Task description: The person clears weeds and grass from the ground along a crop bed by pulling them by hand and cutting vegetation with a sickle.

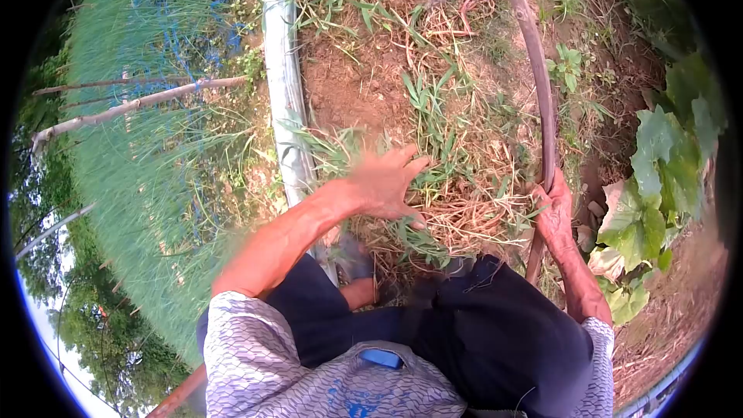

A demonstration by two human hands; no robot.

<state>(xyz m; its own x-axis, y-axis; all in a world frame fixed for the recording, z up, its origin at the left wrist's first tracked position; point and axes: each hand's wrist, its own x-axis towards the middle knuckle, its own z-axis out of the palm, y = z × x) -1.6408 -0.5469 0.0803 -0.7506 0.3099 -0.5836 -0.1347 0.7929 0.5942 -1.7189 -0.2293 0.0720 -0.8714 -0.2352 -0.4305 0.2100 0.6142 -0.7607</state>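
Observation:
My left hand [387, 183] hovers over or rests on the weeds in front of my knees, its fingers spread and slightly blurred; I see nothing held in it. Pulled grass and dry stalks [484, 220] lie just to its right. My right hand [553, 205] is wrapped around the wooden handle of a hoe [538, 62]. The handle runs upward from my hand, and the curved head of the hoe lies at the top, among green weeds [433, 101]. Below the hand, the handle's lower end passes beside my right knee.
A long pale pipe or rolled sheet [285, 85] runs up the left side of the soil [340, 85]. Beyond it stand thin green plants [131, 162] with blue netting and wooden sticks [139, 104]. Large-leaved plants [658, 162] grow at the right.

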